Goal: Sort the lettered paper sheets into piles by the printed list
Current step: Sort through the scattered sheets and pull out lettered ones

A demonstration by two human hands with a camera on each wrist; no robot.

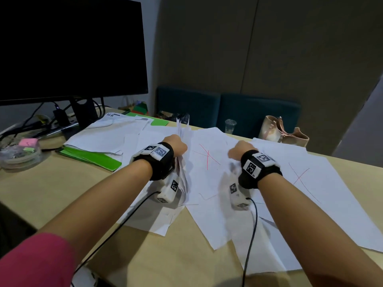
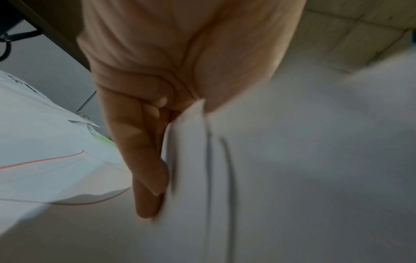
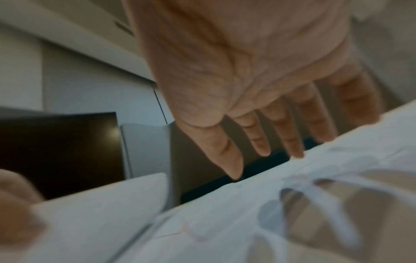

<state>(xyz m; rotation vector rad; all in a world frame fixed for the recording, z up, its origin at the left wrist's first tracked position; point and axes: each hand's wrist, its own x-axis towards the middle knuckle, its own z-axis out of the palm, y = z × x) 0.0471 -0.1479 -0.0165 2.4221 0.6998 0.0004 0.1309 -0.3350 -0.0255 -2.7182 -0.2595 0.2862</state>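
Two bare forearms reach forward over the tan desk (image 1: 62,195), each wrist strapped with a black band carrying tagged white camera blocks; a pink sleeve (image 1: 35,262) covers the near left arm. Loose white sheets (image 1: 223,230) lie fanned across the desk under and beside both arms, overlapping one another. The left hand (image 1: 176,145) grips a sheaf of white sheets (image 1: 182,129) standing on edge, its fingers (image 2: 144,160) curled along one side and the thumb pressed to the other in the left wrist view. The right hand (image 1: 240,149) hovers over the spread with its fingers (image 3: 290,135) straight and slightly apart, tips at or just above the paper; contact cannot be told through the blur. Between the hands lies a sheet with a red X (image 1: 207,156), and another red-crossed sheet (image 1: 300,177) lies to the right of the right wrist. Left of the sheaf sits a pile on green folders (image 1: 93,160). Farther back stand a dark monitor (image 1: 70,46), a clear plastic cup (image 1: 230,126), a beige handbag (image 1: 279,131) and teal seat backs (image 1: 259,112).
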